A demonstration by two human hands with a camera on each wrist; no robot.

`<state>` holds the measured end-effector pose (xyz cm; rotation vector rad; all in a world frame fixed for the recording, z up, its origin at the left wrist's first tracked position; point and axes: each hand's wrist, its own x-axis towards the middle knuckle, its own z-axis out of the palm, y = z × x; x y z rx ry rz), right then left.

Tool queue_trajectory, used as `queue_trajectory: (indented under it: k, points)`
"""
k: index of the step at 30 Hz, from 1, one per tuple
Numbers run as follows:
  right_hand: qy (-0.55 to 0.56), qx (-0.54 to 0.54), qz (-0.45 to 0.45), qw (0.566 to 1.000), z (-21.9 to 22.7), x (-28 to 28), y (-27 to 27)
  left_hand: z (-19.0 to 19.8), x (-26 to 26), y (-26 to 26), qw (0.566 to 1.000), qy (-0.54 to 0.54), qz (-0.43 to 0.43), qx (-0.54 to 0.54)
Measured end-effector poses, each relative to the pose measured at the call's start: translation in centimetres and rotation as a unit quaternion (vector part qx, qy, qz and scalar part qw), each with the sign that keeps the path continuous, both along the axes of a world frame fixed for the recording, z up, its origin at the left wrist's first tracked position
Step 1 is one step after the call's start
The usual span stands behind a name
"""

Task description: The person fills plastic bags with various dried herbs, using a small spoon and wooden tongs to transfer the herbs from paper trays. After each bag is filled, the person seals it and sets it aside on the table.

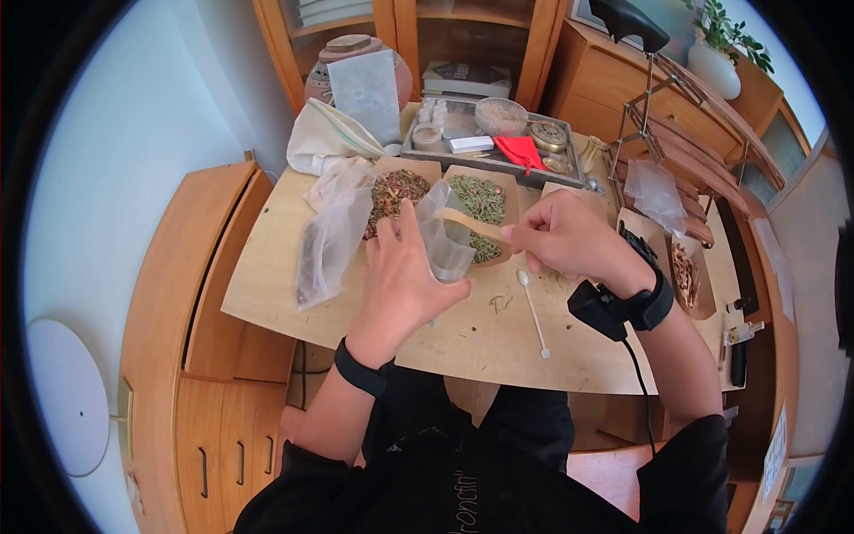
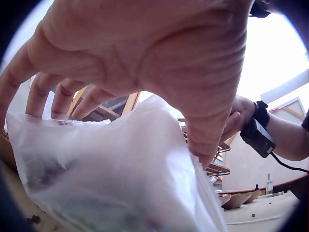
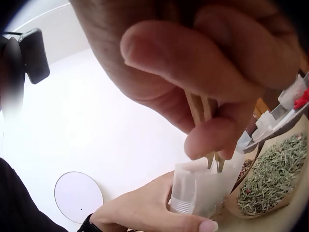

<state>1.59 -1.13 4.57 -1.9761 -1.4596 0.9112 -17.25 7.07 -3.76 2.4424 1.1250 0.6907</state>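
Note:
My left hand (image 1: 396,276) holds a translucent zip bag (image 2: 120,169) by its mouth, fingers on one side and thumb on the other. Some greenish and dark bits show through the bag's lower part. Between its thumb and fingers my right hand (image 1: 569,236) pinches wooden tweezers (image 1: 471,222); their two tips point down into the bag's mouth in the right wrist view. Just behind the bag lies a paper tray of dried green herb (image 1: 480,200). To its left is a second tray with a dark reddish dried mix (image 1: 396,191), partly covered by my left fingers.
A white long-handled spoon (image 1: 534,311) lies on the table (image 1: 302,334). More clear bags (image 1: 329,245) rest at left. A grey tray (image 1: 409,147) with jars and a red pouch (image 1: 519,151) stands behind. At right are a tray of brownish pieces (image 1: 685,276) and a wooden rack (image 1: 694,165).

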Motion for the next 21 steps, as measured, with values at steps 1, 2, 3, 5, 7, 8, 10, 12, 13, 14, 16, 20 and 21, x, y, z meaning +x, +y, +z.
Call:
queue_trajectory:
  k: [1, 2, 3, 5, 7, 8, 10, 12, 13, 14, 16, 20, 21]
  points:
    - [-0.001, 0.0, 0.001, 1.0, 0.1, -0.1, -0.1, 0.0, -0.1, 0.0, 1.0, 0.01, 0.007, 0.004]
    - [0.002, 0.02, -0.014, 1.0, 0.3, -0.1, -0.3, 0.0, -0.2, 0.1, 1.0, 0.019, 0.014, 0.007]
    - [0.004, 0.04, -0.03, 0.999, 0.4, -0.1, -0.5, 0.0, -0.3, 0.2, 1.0, 0.019, 0.016, 0.006]
    - [-0.002, 0.022, -0.059, 0.998, 0.1, 1.0, -0.6, -0.1, -0.7, 0.4, 1.0, 0.009, 0.021, -0.003]
    - [-0.009, 0.005, -0.089, 0.996, -0.6, 2.3, -0.5, 0.1, -0.9, 0.4, 1.0, 0.012, 0.027, -0.01]
    - [-0.04, -0.015, -0.08, 0.996, -1.3, 3.0, -0.4, 0.1, -0.9, 0.3, 0.999, 0.015, 0.031, -0.015]
    - [-0.071, -0.034, -0.072, 0.994, -2.4, 3.5, -0.1, 0.1, -1.0, 0.3, 0.999, 0.019, 0.03, -0.014]
    - [-0.094, -0.062, -0.072, 0.991, -3.0, 3.7, 0.2, 0.0, -1.0, 0.2, 0.999, 0.022, 0.032, -0.012]
    - [-0.094, -0.062, -0.07, 0.991, -3.2, 3.6, 0.3, -0.1, -1.1, 0.2, 0.999, 0.026, 0.035, -0.012]
    - [-0.104, -0.067, -0.058, 0.991, -3.3, 3.4, 0.4, -0.1, -1.1, 0.1, 0.999, 0.031, 0.037, -0.013]
    - [-0.114, -0.072, -0.047, 0.99, -3.7, 3.4, 0.6, -0.2, -1.2, 0.3, 0.999, 0.032, 0.036, -0.013]
    - [-0.007, -0.081, -0.042, 0.996, -4.2, 3.4, 0.8, -0.1, -1.2, 0.3, 0.998, 0.037, 0.036, -0.023]
    - [0.027, -0.078, -0.046, 0.996, -4.2, 3.4, 0.8, -0.1, -1.2, 0.3, 0.998, 0.038, 0.037, -0.023]
